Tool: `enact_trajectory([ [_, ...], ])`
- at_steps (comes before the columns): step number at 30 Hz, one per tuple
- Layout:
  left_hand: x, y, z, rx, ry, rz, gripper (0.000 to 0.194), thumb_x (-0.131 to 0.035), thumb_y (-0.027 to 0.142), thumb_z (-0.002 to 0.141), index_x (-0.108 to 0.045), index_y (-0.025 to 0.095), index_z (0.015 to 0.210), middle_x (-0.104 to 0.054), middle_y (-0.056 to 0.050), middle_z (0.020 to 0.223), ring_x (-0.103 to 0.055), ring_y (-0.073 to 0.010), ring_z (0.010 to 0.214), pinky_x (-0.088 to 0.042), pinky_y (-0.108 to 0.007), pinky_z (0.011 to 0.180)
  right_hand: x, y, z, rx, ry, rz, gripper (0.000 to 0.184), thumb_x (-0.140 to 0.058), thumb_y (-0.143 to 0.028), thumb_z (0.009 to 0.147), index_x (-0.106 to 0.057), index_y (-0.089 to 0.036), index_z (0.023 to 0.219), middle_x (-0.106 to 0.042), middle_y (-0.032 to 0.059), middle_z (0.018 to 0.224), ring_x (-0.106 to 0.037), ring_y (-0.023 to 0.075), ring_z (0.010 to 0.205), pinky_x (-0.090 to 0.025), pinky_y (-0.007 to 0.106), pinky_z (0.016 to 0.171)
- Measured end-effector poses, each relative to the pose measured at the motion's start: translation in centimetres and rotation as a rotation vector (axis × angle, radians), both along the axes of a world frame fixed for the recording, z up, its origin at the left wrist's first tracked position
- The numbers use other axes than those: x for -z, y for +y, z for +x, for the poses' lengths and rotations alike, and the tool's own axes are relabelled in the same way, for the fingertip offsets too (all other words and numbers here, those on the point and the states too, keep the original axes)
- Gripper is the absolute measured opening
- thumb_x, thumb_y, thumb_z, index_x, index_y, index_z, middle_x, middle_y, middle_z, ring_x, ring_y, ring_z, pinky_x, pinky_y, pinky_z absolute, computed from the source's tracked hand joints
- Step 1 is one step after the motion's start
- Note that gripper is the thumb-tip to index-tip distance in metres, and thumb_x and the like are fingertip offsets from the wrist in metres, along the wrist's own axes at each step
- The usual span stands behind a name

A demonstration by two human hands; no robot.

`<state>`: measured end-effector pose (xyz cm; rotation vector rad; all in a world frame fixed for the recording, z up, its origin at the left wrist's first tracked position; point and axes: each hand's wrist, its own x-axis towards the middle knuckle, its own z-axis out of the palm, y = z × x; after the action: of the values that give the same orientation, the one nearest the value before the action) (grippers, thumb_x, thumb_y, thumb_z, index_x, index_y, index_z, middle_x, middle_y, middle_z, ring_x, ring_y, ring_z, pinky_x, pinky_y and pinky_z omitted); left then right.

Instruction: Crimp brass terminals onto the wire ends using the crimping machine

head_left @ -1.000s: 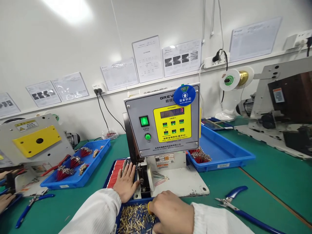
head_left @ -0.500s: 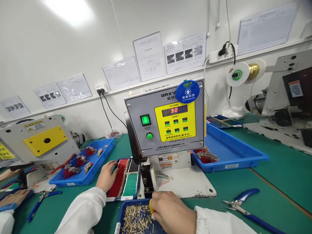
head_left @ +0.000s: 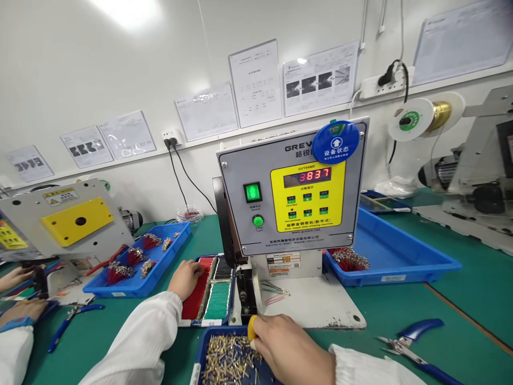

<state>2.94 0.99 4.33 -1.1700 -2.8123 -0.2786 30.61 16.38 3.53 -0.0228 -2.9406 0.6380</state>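
My left hand [head_left: 185, 279] rests curled at the left side of a dark blue tray [head_left: 228, 299], touching the red wires [head_left: 195, 302] laid in it. Green wires [head_left: 217, 300] lie in the same tray. My right hand [head_left: 284, 347] hangs over a blue tray [head_left: 204, 345] of loose brass terminals [head_left: 230, 361], close to the crimping head [head_left: 245, 291] of a GREVY terminal crimping machine [head_left: 292, 184]. A yellow finger cot [head_left: 251, 328] covers one of its fingers. Anything between those fingers is hidden.
Right of the machine, a blue tray [head_left: 393, 256] holds crimped red wire bundles [head_left: 348, 259]. Another [head_left: 136, 283] holds more at left. Blue-handled pliers [head_left: 412, 337] lie at right. A co-worker's hands [head_left: 18, 294] work at far left beside another machine [head_left: 68, 224].
My left hand has moved left, away from the crimping head, and curled, uncovering the wire tray. The view has swung, shifting everything right and up. My right hand stays near the crimping head.
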Motion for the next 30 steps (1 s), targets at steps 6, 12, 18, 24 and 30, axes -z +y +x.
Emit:
enact_trajectory([
  [6,-1.1,1.2,-0.9,-0.054,0.001,0.077,0.025,-0.043,0.020,0.089,-0.067,0.016,0.090,-0.067,-0.008,0.094,-0.059,-0.0219,0.091,-0.045,-0.031,0.083,-0.1,0.3,-0.1,-0.041,-0.026,-0.054,0.007,-0.062,-0.020,0.083,-0.061,-0.019,0.076,-0.068,0.0023,0.083,-0.061,0.0189,0.074,-0.037,0.028,0.063],
  [12,0.3,1.1,-0.2,-0.073,0.003,0.059,0.023,-0.047,0.018,0.088,-0.069,0.019,0.092,-0.065,-0.007,0.096,-0.056,-0.0229,0.094,-0.042,-0.032,0.084,-0.4,0.3,0.0,-0.006,-0.061,-0.125,0.009,-0.066,-0.020,0.080,-0.061,-0.018,0.072,-0.064,0.0009,0.079,-0.055,0.0152,0.069,-0.036,0.025,0.061],
  [18,1.6,0.5,-0.7,-0.112,-0.021,-0.034,0.021,-0.050,0.015,0.085,-0.070,0.021,0.085,-0.064,-0.006,0.092,-0.055,-0.0215,0.088,-0.041,-0.031,0.080,-0.2,0.4,-0.1,0.028,-0.045,-0.178,0.022,-0.064,-0.026,0.084,-0.056,-0.018,0.065,-0.059,-0.0010,0.071,-0.052,0.0130,0.064,-0.034,0.025,0.058],
  [24,1.8,0.6,-0.7,-0.108,-0.027,-0.006,0.024,-0.044,0.013,0.087,-0.067,0.020,0.083,-0.064,-0.006,0.089,-0.054,-0.0207,0.087,-0.040,-0.030,0.078,0.5,1.2,-0.3,0.062,-0.004,-0.218,0.034,-0.055,-0.028,0.091,-0.043,-0.018,0.060,-0.055,-0.0019,0.065,-0.050,0.0124,0.061,-0.032,0.025,0.057],
  [30,1.4,0.6,0.2,-0.114,-0.012,0.063,0.027,-0.039,0.012,0.091,-0.064,0.017,0.082,-0.063,-0.008,0.089,-0.053,-0.0221,0.087,-0.039,-0.032,0.079,-2.0,0.9,-1.5,0.068,0.007,-0.224,0.029,-0.056,-0.023,0.087,-0.050,-0.017,0.059,-0.055,-0.0015,0.063,-0.049,0.0129,0.061,-0.034,0.025,0.058],
])
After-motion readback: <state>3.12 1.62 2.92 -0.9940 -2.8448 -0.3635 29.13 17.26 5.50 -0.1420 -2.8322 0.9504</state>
